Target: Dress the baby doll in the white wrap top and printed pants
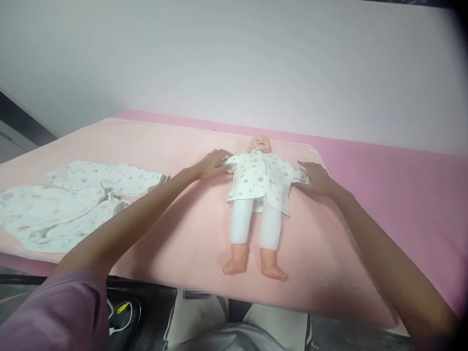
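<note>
A baby doll [260, 143] lies on its back, head toward the wall, in a white wrap shirt [252, 180] with small printed spots. White cloth covers its upper legs, and its feet are bare. Both sleeves stretch out sideways. My left hand [214, 165] has its fingers around the cuff of the sleeve on the left. At the opposite cuff, my right hand [317, 178] grips the sleeve end between thumb and fingers. The doll's own hands are hidden in the sleeves and behind my fingers.
Several printed white baby garments [54, 209] lie spread out on the left, partly behind my left forearm. A pale pink sheet [190, 234] covers the table over a darker pink cloth [402, 195]. A white wall [237, 63] rises behind. Below the table edge is a white cable [127, 321].
</note>
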`<action>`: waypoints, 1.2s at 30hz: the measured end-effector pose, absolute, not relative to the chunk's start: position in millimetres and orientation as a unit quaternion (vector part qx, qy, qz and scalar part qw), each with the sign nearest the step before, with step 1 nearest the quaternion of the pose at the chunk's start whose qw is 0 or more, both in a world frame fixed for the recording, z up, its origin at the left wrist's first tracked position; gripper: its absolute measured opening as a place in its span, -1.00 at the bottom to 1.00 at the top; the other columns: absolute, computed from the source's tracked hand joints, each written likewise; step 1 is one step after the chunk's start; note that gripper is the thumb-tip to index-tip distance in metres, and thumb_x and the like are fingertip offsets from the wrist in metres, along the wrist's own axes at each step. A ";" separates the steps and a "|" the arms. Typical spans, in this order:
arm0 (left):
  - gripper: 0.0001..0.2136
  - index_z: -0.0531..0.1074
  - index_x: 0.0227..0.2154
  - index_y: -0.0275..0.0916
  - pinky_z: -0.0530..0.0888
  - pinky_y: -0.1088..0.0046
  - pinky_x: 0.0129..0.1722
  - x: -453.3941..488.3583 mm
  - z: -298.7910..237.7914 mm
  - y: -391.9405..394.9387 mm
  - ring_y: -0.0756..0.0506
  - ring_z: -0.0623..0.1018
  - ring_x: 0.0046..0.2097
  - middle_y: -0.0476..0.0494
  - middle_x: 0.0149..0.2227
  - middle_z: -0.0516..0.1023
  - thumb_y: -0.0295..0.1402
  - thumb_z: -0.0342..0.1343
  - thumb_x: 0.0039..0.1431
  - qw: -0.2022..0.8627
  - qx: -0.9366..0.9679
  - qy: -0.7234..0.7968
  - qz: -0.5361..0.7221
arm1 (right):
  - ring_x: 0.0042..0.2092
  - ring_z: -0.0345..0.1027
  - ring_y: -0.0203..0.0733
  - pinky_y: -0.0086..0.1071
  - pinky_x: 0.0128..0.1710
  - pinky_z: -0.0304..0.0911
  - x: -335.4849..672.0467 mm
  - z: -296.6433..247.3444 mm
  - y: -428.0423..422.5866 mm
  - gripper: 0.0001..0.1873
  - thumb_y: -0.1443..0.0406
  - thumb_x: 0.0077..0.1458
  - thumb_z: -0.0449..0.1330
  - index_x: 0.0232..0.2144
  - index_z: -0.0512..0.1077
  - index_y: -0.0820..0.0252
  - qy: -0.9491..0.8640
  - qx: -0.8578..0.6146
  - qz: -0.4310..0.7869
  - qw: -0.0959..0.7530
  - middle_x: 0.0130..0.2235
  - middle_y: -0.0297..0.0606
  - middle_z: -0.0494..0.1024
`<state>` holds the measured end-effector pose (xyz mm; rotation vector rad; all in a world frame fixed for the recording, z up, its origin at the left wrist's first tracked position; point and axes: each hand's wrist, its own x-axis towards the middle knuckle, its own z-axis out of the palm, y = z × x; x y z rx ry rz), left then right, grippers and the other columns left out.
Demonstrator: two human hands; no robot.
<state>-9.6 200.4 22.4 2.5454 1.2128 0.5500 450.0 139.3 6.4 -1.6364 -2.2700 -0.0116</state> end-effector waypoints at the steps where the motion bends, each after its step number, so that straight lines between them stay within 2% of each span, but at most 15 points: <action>1: -0.39 0.39 0.31 -0.13 0.34 0.04 0.33 1.7 25.2 201.2 -0.35 0.41 0.33 -0.32 0.33 0.45 0.15 -0.10 0.43 0.148 0.873 0.408 0.221 | 0.34 0.28 0.45 0.23 0.27 0.27 438.9 13.1 139.3 -0.11 -0.13 0.12 0.29 0.40 0.35 0.09 -0.809 -0.560 0.013 0.180 0.36 0.04 0.45; 2: -0.42 0.40 0.29 -0.15 0.37 0.08 0.32 14.7 27.8 202.5 -0.32 0.43 0.31 -0.32 0.33 0.45 0.11 -0.13 0.46 0.163 0.870 0.395 0.246 | 0.33 0.29 0.44 0.23 0.27 0.27 425.8 21.0 140.0 -0.12 -0.08 0.14 0.27 0.43 0.31 0.08 -0.826 -0.532 0.037 0.184 0.37 0.02 0.44; 4: -0.48 0.42 0.27 -0.14 0.41 0.12 0.29 42.2 31.7 205.5 -0.28 0.46 0.28 -0.31 0.32 0.46 0.03 -0.15 0.48 0.200 0.862 0.377 0.272 | 0.28 0.36 0.34 0.14 0.25 0.32 396.7 36.1 143.3 -0.28 0.04 0.22 0.19 0.40 0.35 0.01 -0.852 -0.478 0.102 0.186 0.34 -0.09 0.49; 8: -0.53 0.43 0.29 -0.03 0.44 0.08 0.27 76.5 34.5 212.2 -0.26 0.50 0.22 -0.24 0.26 0.48 -0.07 -0.15 0.48 0.237 0.846 0.397 0.266 | 0.33 0.34 0.16 0.08 0.33 0.26 351.2 43.1 155.0 -0.43 0.22 0.36 -0.05 0.33 0.43 -0.01 -0.812 -0.485 0.178 0.272 0.34 -0.18 0.49; 11: -0.51 0.44 0.32 0.07 0.41 0.02 0.30 78.9 33.4 218.7 -0.27 0.49 0.21 -0.19 0.23 0.47 -0.09 -0.19 0.48 0.227 0.859 0.395 0.235 | 0.32 0.34 0.10 0.07 0.38 0.22 336.5 28.1 165.2 -0.50 0.12 0.45 -0.07 0.25 0.48 -0.01 -0.778 -0.504 0.185 0.328 0.28 -0.17 0.53; 14: -0.49 0.44 0.34 0.15 0.36 -0.04 0.33 78.4 34.3 219.3 -0.31 0.45 0.23 -0.19 0.22 0.46 -0.07 -0.21 0.49 0.201 0.873 0.396 0.202 | 0.24 0.37 0.18 0.17 0.34 0.22 326.4 16.2 168.4 -0.52 -0.04 0.47 -0.02 0.16 0.52 -0.02 -0.750 -0.541 0.135 0.356 0.15 -0.09 0.57; 17: -0.46 0.35 0.42 0.08 0.28 -0.16 0.36 77.6 39.1 195.4 -0.39 0.36 0.32 -0.28 0.28 0.41 -0.08 -0.23 0.51 0.132 0.876 0.413 0.212 | 0.23 0.34 0.28 0.24 0.30 0.21 317.5 20.6 145.8 -0.55 -0.04 0.45 0.02 0.11 0.49 0.03 -0.717 -0.570 0.041 0.399 0.15 0.00 0.53; 19: -0.45 0.27 0.46 0.02 0.25 -0.16 0.39 69.4 41.4 161.0 -0.40 0.28 0.40 -0.29 0.37 0.33 -0.06 -0.22 0.52 0.096 0.871 0.403 0.266 | 0.20 0.35 0.25 0.18 0.26 0.26 315.6 29.4 110.6 -0.62 -0.01 0.45 0.05 0.09 0.44 0.02 -0.724 -0.544 0.013 0.424 0.15 -0.01 0.50; 21: -0.46 0.24 0.45 0.00 0.27 -0.08 0.40 53.0 39.5 117.8 -0.36 0.27 0.41 -0.27 0.40 0.31 -0.01 -0.14 0.52 0.087 0.875 0.364 0.306 | 0.08 0.42 0.17 0.10 0.13 0.36 318.0 35.9 65.6 -0.71 0.00 0.44 0.09 0.03 0.40 -0.04 -0.762 -0.500 0.049 0.408 0.06 -0.08 0.53; 23: -0.49 0.29 0.37 0.00 0.34 -0.04 0.34 34.0 31.6 76.4 -0.34 0.35 0.35 -0.29 0.32 0.40 0.03 -0.04 0.48 0.077 0.895 0.322 0.298 | -0.07 0.45 0.14 0.05 -0.07 0.41 323.4 35.5 24.2 -0.75 -0.03 0.39 0.18 -0.06 0.37 -0.09 -0.803 -0.475 0.110 0.343 -0.08 -0.16 0.55; 26: -0.64 0.39 0.19 -0.07 0.44 -0.04 0.12 16.4 13.8 39.0 -0.34 0.50 0.13 -0.32 0.12 0.54 -0.04 -0.03 0.50 0.022 0.904 0.336 0.263 | -0.30 0.39 0.10 -0.02 -0.33 0.29 326.9 25.6 -5.3 -0.74 -0.01 0.33 0.24 -0.17 0.30 -0.08 -0.812 -0.489 0.119 0.295 -0.29 -0.24 0.49; 28: -0.73 0.42 0.06 -0.12 0.44 -0.01 -0.06 13.6 4.1 34.5 -0.32 0.54 -0.05 -0.31 -0.05 0.58 -0.19 -0.13 0.55 -0.029 0.899 0.370 0.232 | -0.33 0.34 0.09 -0.05 -0.35 0.22 320.1 21.7 -2.6 -0.80 0.09 0.38 0.15 -0.26 0.24 -0.04 -0.817 -0.492 0.081 0.288 -0.35 -0.24 0.44; 30: -0.74 0.43 -0.04 -0.15 0.41 0.03 -0.16 13.2 -1.4 39.2 -0.31 0.54 -0.15 -0.29 -0.17 0.58 -0.32 -0.19 0.55 -0.069 0.898 0.384 0.204 | -0.31 0.34 0.08 -0.07 -0.33 0.19 309.7 24.9 7.5 -0.80 0.18 0.40 0.07 -0.31 0.18 -0.02 -0.831 -0.475 0.055 0.283 -0.35 -0.22 0.42; 33: -0.85 0.38 -0.12 -0.15 0.39 0.09 -0.19 8.8 -3.5 43.8 -0.29 0.52 -0.20 -0.25 -0.24 0.57 -0.36 -0.09 0.50 -0.065 0.895 0.391 0.205 | -0.31 0.33 0.04 -0.09 -0.29 0.20 308.1 36.8 17.4 -0.81 0.18 0.42 0.08 -0.29 0.21 -0.01 -0.838 -0.457 0.063 0.292 -0.35 -0.24 0.42; 36: -0.96 0.31 -0.15 -0.14 0.40 0.15 -0.20 -1.0 -2.5 36.2 -0.25 0.51 -0.21 -0.16 -0.27 0.53 -0.35 0.04 0.40 0.009 0.871 0.427 0.241 | -0.32 0.32 -0.03 -0.12 -0.27 0.22 336.8 39.0 16.3 -0.80 0.12 0.40 0.18 -0.25 0.27 0.01 -0.851 -0.431 0.102 0.282 -0.34 -0.27 0.43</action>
